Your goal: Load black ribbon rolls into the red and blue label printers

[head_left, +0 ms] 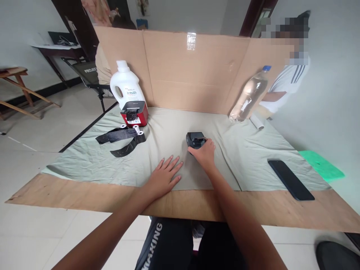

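Note:
My right hand (204,150) is closed around a small black boxy device (194,138) in the middle of the cloth. The thumb lies along its near side and the fingers reach around its right side. The device rests on the cloth, its underside hidden. My left hand (164,176) lies flat near the table's front edge, palm down and fingers spread, holding nothing. Further left, a red and black box-shaped device (142,114) stands by several small white rolls with dark strips (128,148) trailing from them.
A white jug (128,84) stands behind the red device. A clear bottle (250,95) leans against the cardboard screen (194,75) at the back right. A white tube (256,122) and a phone (291,180) lie on the right. Beyond the screen, people are partly visible.

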Demonstrator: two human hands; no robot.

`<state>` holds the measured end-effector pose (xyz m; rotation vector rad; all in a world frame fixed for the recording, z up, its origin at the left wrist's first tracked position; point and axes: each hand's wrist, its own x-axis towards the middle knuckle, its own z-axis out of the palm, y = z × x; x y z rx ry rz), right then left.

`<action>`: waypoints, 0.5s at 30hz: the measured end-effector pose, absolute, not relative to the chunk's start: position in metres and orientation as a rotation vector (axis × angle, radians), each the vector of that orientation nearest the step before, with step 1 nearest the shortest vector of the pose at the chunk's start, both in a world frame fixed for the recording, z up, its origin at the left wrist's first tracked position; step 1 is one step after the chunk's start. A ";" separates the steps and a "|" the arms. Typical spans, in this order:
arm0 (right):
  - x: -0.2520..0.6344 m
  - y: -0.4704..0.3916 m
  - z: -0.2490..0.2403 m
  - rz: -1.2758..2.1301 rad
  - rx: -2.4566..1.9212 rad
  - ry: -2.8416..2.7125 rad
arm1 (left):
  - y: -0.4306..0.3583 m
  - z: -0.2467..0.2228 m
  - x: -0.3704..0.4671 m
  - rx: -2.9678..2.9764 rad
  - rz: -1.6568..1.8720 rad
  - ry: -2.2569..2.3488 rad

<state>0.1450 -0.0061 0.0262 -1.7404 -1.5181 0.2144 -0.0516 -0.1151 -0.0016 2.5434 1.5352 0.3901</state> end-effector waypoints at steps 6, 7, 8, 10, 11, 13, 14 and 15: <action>0.128 -0.019 0.021 0.124 -1.839 -1.557 | -0.076 0.037 -0.049 2.267 0.533 1.572; 0.127 -0.020 0.020 0.117 -1.838 -1.564 | -0.063 0.040 -0.047 2.198 0.571 1.612; 0.127 -0.021 0.020 0.117 -1.837 -1.573 | -0.050 0.041 -0.045 2.151 0.609 1.638; 0.126 -0.023 0.020 0.137 -1.847 -1.577 | -0.028 0.036 -0.040 2.103 0.696 1.635; 0.125 -0.024 0.021 0.157 -1.854 -1.576 | -0.021 0.031 -0.038 2.094 0.737 1.611; 0.125 -0.026 0.021 0.201 -1.858 -1.580 | -0.013 0.020 -0.033 2.076 0.807 1.573; 0.125 -0.027 0.022 0.220 -1.858 -1.586 | -0.012 0.016 -0.032 2.072 0.829 1.571; 0.125 -0.028 0.023 0.234 -1.860 -1.596 | -0.013 0.013 -0.030 2.075 0.835 1.581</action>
